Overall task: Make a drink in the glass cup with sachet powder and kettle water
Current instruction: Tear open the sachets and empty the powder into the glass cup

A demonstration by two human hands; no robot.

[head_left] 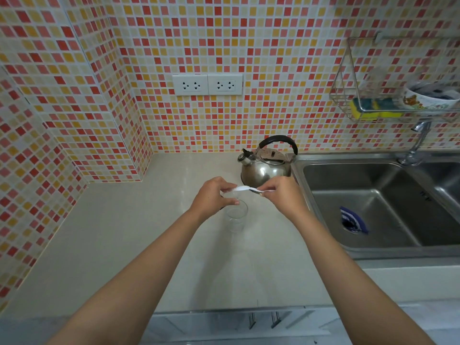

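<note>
- Wall tiles (273,46): small mosaic squares in red, pink, orange-yellow and cream, with pale grout.
- Surface (124,232): plain pale beige.
- Kettle (263,170): shiny silver body, black handle.
- Glass cup (236,217): clear, colourless.
- Sachet (245,188): white.
- Sockets (207,84): white plates.
- Sink (373,202): grey steel; a blue-and-white thing lies in it.
- Sponges (373,108) in the wire rack: yellow with green-blue tops.

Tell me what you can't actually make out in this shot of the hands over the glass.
All in the head view:
- Sachet: print unreadable, motion-blurred; ends hidden by the left hand and right hand.
- Glass cup: any contents unclear through clear glass; part of its rim is behind the left hand.
- Kettle: water level hidden by its steel body.
- Bowl on the wire rack: contents blurred, cut by the right edge.
</note>
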